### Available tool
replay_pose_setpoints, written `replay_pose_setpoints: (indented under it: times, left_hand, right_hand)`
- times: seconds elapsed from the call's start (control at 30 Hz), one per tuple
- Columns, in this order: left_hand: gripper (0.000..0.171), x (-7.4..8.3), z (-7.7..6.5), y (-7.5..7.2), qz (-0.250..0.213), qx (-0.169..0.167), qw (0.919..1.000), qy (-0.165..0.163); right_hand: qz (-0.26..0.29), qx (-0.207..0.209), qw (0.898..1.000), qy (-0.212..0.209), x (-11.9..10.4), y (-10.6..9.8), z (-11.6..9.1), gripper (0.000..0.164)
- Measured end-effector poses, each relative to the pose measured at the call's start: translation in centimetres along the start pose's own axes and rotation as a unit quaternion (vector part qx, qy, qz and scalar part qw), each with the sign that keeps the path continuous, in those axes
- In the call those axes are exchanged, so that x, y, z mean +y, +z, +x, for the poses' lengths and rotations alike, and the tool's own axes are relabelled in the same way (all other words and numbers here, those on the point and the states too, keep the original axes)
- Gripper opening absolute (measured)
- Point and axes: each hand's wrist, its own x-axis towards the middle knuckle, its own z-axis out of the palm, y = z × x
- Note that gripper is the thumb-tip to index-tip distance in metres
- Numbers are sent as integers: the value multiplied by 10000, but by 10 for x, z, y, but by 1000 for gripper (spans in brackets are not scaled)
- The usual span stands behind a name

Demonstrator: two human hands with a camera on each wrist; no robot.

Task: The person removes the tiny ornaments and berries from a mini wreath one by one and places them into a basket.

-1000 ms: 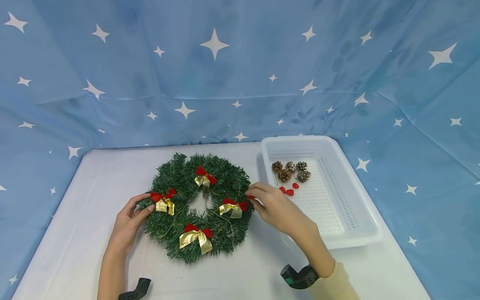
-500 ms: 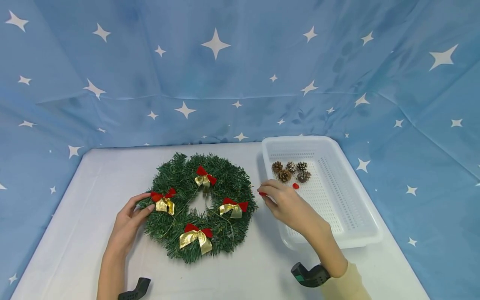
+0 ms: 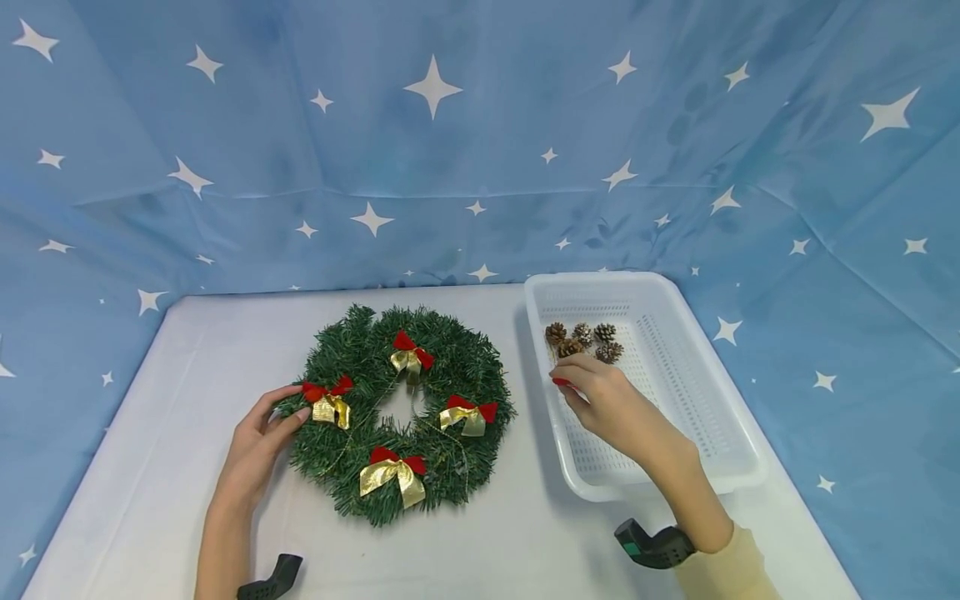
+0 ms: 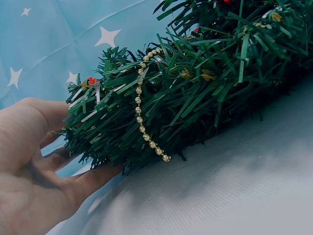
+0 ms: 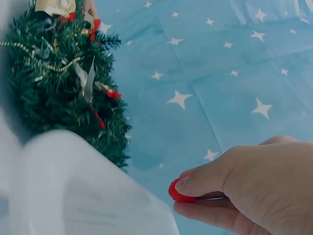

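Observation:
A green wreath (image 3: 480, 358) with gold bead strings lies on the white table. It bears several red-and-gold bows (image 3: 393, 479). My left hand (image 3: 258, 437) holds its left edge, with fingers and thumb on either side of the greenery (image 4: 112, 127). My right hand (image 3: 611, 404) is over the left part of a white plastic basket (image 3: 738, 454). Between thumb and fingers it pinches a small, round red piece with a ridged edge (image 5: 180, 192). Several pine cones (image 3: 556, 333) lie in the basket just beyond that hand, which partly covers one of them.
The basket stands at the table's right, a short gap from the wreath. A blue cloth with white stars (image 3: 367, 150) hangs behind the table (image 3: 450, 550) and along its sides. Each wrist wears a black device (image 3: 654, 546).
My right hand has moved right, from the wreath's right edge to over the basket, still pinching the red piece. Red pieces lying in the basket are now hidden behind it. My left hand has stayed put.

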Motion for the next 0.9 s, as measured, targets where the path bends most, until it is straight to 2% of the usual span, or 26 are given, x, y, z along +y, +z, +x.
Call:
replay_pose_setpoints:
  times: [0.33, 0.5, 0.9]
  left_hand:
    - [56, 0, 0, 0, 62, 7, 10000, 9]
    - [56, 0, 0, 1, 76, 37, 10000, -29]
    - [56, 0, 0, 0, 3, 6, 10000, -5]
  right_hand:
    - [-61, -44, 9998, 160, 16, -13, -2, 22]
    - [-82, -204, 9992, 326, 26, -17, 0, 22]
    - [-90, -520, 9979, 373, 50, -21, 7, 21]
